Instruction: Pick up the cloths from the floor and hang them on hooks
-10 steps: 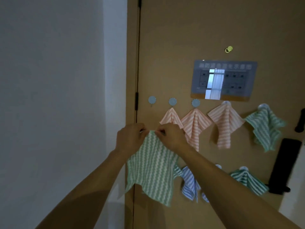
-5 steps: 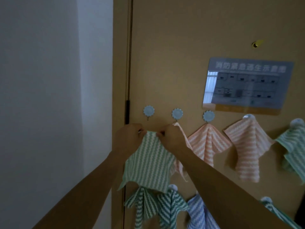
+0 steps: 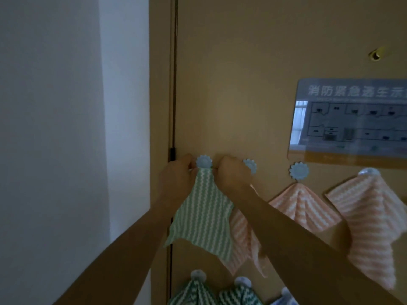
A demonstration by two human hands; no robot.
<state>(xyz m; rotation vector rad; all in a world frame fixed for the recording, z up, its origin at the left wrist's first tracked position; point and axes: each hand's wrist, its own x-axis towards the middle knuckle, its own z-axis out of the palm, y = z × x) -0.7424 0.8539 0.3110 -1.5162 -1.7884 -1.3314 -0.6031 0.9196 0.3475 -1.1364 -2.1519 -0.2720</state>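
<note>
Nearby, pink cloth [image 3: 242, 236] behind green cloth [image 3: 204, 219]; right hand [image 3: 233, 175] covers hook [image 3: 250, 166].

A brown door [image 3: 253, 84] fills the area behind and above the hands. A dark door gap with a hinge [image 3: 172, 154] is seen just left of the left hand. A pale wall [image 3: 66, 128] extends further to the left. A glossy evacuation plan sign [image 3: 350, 119], headed with Chinese characters and edged in orange below, is mounted up and to the right of the right hand. A small brass peephole [image 3: 377, 54] is set above the sign.
</note>
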